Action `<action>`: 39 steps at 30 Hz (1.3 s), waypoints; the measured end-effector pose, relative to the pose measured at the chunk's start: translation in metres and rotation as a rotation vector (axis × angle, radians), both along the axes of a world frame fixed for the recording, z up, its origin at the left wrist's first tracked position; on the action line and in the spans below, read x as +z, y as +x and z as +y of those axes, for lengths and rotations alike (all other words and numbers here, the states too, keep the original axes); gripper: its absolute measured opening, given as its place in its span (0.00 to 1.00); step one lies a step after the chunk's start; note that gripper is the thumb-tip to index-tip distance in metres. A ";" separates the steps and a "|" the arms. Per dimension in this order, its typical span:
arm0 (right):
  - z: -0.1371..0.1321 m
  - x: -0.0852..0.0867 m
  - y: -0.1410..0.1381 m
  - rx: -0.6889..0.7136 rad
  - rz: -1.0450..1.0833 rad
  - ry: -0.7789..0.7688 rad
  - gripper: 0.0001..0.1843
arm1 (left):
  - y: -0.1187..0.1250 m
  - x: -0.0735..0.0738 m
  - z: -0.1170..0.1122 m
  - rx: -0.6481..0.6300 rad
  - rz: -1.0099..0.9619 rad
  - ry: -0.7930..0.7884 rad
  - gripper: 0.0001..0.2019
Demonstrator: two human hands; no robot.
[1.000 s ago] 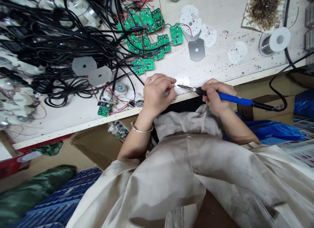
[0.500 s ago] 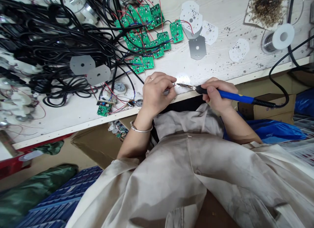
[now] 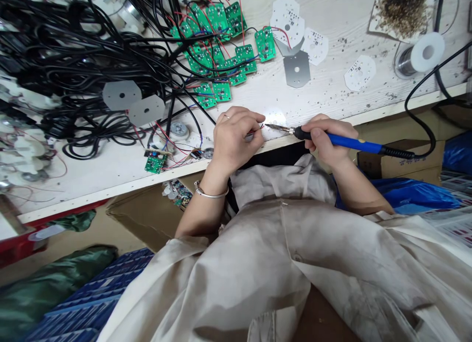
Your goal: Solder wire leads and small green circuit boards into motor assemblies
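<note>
My right hand is closed around the blue handle of a soldering iron, whose metal tip points left. Between my two hands lies a white LED board near the table's front edge, with the iron's tip over its left part. My left hand is pinched at the board's left side, fingers closed on a thin red wire that shows just past the fingertips. Whether the tip touches the wire or the board I cannot tell.
Several green circuit boards with wires lie behind my left hand, beside a heap of black cables. White LED boards are at the back. To the right stand a solder spool and a pad of brown residue. The iron's cord loops at right.
Both hands hold nearly the same pose, with the iron's tip still by the left fingertips. The whole view has shifted very slightly.
</note>
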State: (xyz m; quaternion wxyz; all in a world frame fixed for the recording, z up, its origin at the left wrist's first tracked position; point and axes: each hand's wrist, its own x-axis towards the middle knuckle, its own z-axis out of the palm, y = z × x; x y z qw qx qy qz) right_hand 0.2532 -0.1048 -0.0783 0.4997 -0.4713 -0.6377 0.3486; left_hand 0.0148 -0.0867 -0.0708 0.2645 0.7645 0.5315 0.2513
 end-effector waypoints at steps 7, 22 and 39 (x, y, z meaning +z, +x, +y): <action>0.000 0.002 0.002 0.040 -0.061 0.019 0.14 | -0.002 0.000 0.000 -0.016 -0.001 0.021 0.06; 0.002 0.001 0.003 0.082 0.024 0.076 0.10 | -0.003 -0.003 -0.001 -0.040 -0.010 0.103 0.06; 0.001 -0.004 0.002 -0.001 0.021 0.051 0.15 | -0.004 -0.005 -0.002 -0.050 -0.034 0.127 0.05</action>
